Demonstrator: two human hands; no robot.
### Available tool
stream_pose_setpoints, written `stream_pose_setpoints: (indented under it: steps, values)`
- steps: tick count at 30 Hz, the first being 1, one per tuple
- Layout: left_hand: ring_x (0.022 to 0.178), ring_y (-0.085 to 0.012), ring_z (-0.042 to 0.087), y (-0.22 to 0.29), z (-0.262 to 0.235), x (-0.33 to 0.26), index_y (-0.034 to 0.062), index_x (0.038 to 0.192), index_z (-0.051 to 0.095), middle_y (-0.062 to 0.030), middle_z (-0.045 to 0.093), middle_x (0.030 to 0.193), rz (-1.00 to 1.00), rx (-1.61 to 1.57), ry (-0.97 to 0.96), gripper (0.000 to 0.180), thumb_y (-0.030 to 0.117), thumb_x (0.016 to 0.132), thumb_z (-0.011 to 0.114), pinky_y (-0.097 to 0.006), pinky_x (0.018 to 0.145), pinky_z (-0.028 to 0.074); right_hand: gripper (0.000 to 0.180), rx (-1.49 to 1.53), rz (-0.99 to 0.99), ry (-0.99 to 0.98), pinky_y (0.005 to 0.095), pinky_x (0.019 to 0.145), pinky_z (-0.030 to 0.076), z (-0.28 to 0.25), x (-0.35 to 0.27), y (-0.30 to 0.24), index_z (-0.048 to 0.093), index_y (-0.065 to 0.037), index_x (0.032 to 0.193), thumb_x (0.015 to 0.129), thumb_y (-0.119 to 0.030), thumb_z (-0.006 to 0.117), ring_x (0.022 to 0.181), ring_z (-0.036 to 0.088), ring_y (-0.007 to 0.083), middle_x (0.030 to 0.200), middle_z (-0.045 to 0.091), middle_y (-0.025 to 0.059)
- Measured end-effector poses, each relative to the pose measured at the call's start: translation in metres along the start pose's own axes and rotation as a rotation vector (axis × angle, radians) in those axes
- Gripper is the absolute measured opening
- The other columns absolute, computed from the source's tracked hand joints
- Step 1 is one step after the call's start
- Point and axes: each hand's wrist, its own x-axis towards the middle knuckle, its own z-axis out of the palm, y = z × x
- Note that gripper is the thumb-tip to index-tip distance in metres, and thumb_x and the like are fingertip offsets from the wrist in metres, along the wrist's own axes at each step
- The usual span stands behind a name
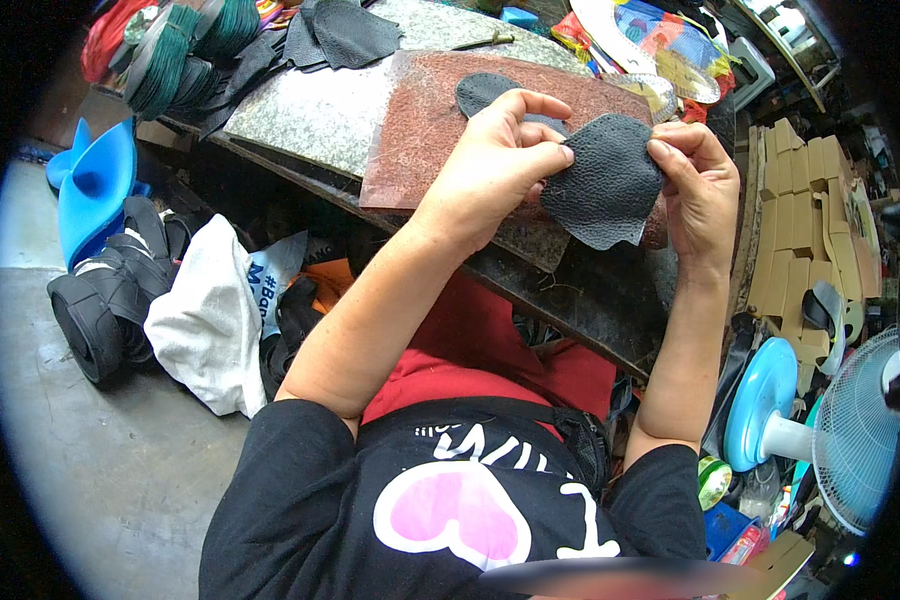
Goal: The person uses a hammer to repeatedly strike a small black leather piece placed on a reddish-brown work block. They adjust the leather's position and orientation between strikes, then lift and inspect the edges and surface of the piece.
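Between my two hands, a black grained leather piece [606, 180] with a rounded top and wavy lower edge is held up above the front of the table. My left hand [510, 150] pinches its left edge between thumb and fingers. At its upper right edge, my right hand [698, 170] grips it the same way. Behind my left hand, another rounded black leather piece [482, 92] lies on a reddish-brown board [410, 140], partly hidden by my fingers.
Black leather scraps [345, 35] and green cord bundles [160, 65] sit at the back left. Clear curved templates [660, 90] lie back right. Cardboard boxes [790, 220] and a fan [860, 430] stand right. Left on the floor are black strap rolls [100, 310] and a white cloth [210, 315].
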Motion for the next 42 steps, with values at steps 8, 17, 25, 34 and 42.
stream_pose_setpoints:
  steps: [8,17,25,34,42]
  values:
    - [0.075,-0.0025,0.056,0.001,-0.003,-0.001,0.0023,0.123,0.050,0.0011,0.061,0.090,0.000,0.041,-0.041,0.038,0.007,0.088,0.062,-0.015,0.057,0.043,0.006,0.008,0.008,-0.018,0.0255,0.084,0.048,0.002,0.000,0.000,0.065,0.001,0.092,0.087,0.003,0.066,0.089,0.060,0.0114,0.096,0.065,0.0066]
    - [0.071,0.0002,0.053,0.002,0.001,0.000,0.0037,0.121,0.052,0.0036,0.062,0.088,0.027,0.051,-0.014,0.036,0.010,0.087,0.063,-0.013,0.055,0.037,0.011,0.011,-0.041,-0.010,0.0220,0.076,0.053,0.006,0.001,0.001,0.068,0.000,0.094,0.083,0.002,0.072,0.081,0.065,0.0097,0.090,0.068,0.0050]
    - [0.073,-0.0004,0.056,0.000,0.004,0.002,0.0032,0.122,0.053,0.0025,0.064,0.090,0.031,0.006,-0.015,0.037,0.008,0.087,0.063,-0.013,0.054,0.037,0.011,0.008,-0.020,-0.013,0.0209,0.074,0.051,0.007,0.000,0.002,0.068,-0.001,0.092,0.083,0.001,0.073,0.081,0.064,0.0091,0.090,0.068,0.0034]
    - [0.082,-0.0107,0.063,0.007,0.005,-0.001,-0.0037,0.120,0.049,-0.0055,0.063,0.089,0.006,-0.039,-0.018,0.037,0.001,0.085,0.061,-0.022,0.071,0.052,0.011,-0.015,-0.007,-0.027,0.0215,0.076,0.051,0.009,0.000,0.002,0.068,-0.001,0.092,0.083,0.000,0.073,0.081,0.063,0.0083,0.088,0.068,0.0030]
    - [0.078,-0.0093,0.061,0.000,0.005,0.003,-0.0044,0.119,0.050,-0.0042,0.062,0.084,0.055,-0.043,-0.005,0.037,0.001,0.084,0.060,-0.021,0.071,0.050,0.011,-0.030,0.025,-0.052,0.0212,0.074,0.050,0.010,-0.001,0.002,0.068,-0.001,0.092,0.083,-0.001,0.074,0.078,0.062,0.0074,0.087,0.068,0.0028]
